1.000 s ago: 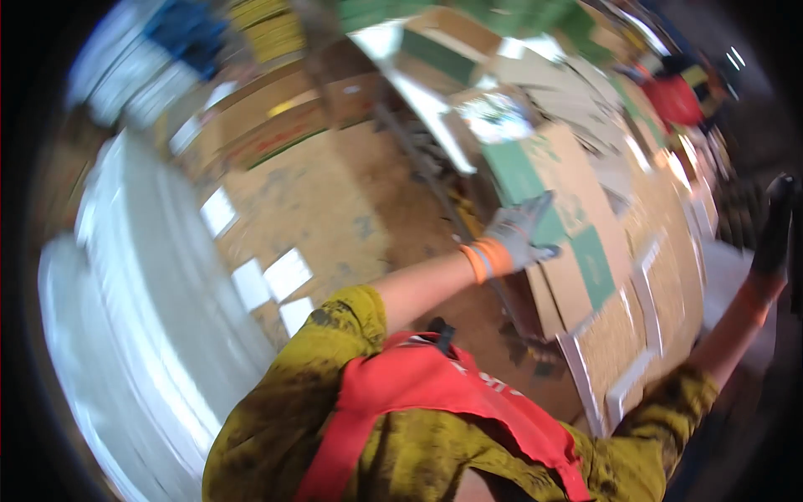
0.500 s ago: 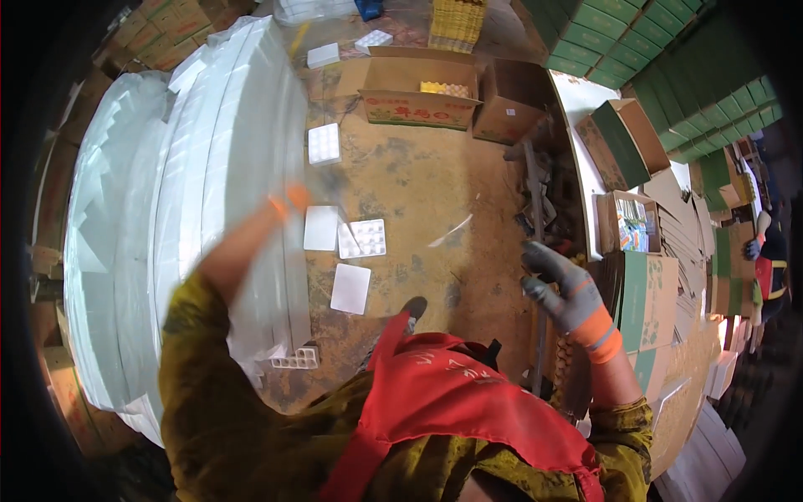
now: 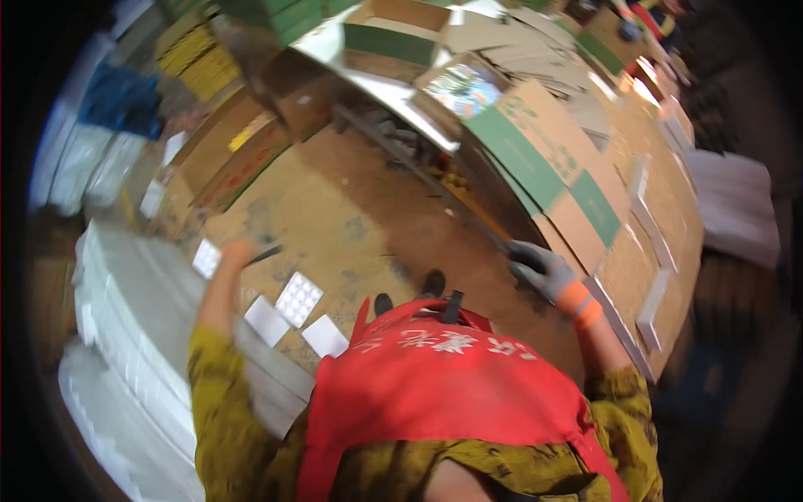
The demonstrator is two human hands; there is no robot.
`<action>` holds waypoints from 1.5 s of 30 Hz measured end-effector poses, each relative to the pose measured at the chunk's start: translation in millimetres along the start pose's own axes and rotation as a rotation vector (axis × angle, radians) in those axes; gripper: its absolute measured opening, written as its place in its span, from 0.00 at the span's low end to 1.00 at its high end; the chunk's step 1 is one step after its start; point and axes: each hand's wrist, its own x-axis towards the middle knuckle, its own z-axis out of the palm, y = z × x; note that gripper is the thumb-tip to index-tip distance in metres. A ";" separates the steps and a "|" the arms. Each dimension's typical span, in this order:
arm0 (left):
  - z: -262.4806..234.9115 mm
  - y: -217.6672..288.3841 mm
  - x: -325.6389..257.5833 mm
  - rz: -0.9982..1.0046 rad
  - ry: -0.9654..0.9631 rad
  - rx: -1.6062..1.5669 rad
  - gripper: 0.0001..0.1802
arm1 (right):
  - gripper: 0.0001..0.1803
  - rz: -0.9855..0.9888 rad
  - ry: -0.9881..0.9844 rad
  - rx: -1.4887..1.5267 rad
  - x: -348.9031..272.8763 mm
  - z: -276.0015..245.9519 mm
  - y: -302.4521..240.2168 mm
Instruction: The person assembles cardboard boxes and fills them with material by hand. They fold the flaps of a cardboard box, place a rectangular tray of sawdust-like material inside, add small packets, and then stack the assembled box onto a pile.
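My left hand (image 3: 251, 253), with an orange cuff and a dark glove, is stretched out over the floor beside a white tray with round cups (image 3: 206, 258). Motion blur hides its fingers, so whether anything is in them cannot be told. My right hand (image 3: 539, 272), in a grey glove with an orange cuff, hovers by the edge of the workbench (image 3: 669, 251). Its fingers are loosely bent and apart, with nothing seen in them. Another cupped white tray (image 3: 299, 299) lies on the floor between two flat white pieces (image 3: 267, 321) (image 3: 325, 336).
Tall stacks wrapped in clear plastic (image 3: 142, 309) stand at my left. An open cardboard box (image 3: 238, 151) sits on the floor ahead. Green-and-tan cartons (image 3: 535, 159) and a box of colourful packets (image 3: 462, 89) rest on the bench. Another person (image 3: 648, 21) is at the far right.
My view has swung to the right, bringing the bench nearer the middle. My left arm still reaches out over the floor; my right hand is now by the bench edge.
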 end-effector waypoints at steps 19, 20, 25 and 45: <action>-309.4 473.4 83.9 0.538 0.876 0.464 0.22 | 0.23 0.092 0.106 0.302 35.5 -107.5 86.4; -305.7 478.0 92.7 0.578 0.897 0.391 0.24 | 0.21 0.077 0.184 0.302 36.5 -109.2 98.1; -285.8 461.7 150.3 0.486 0.505 -0.279 0.35 | 0.25 0.111 0.770 0.432 26.0 -125.1 156.5; -253.4 490.3 252.9 0.815 0.174 -0.497 0.46 | 0.28 0.537 1.106 1.518 -48.9 -74.0 231.0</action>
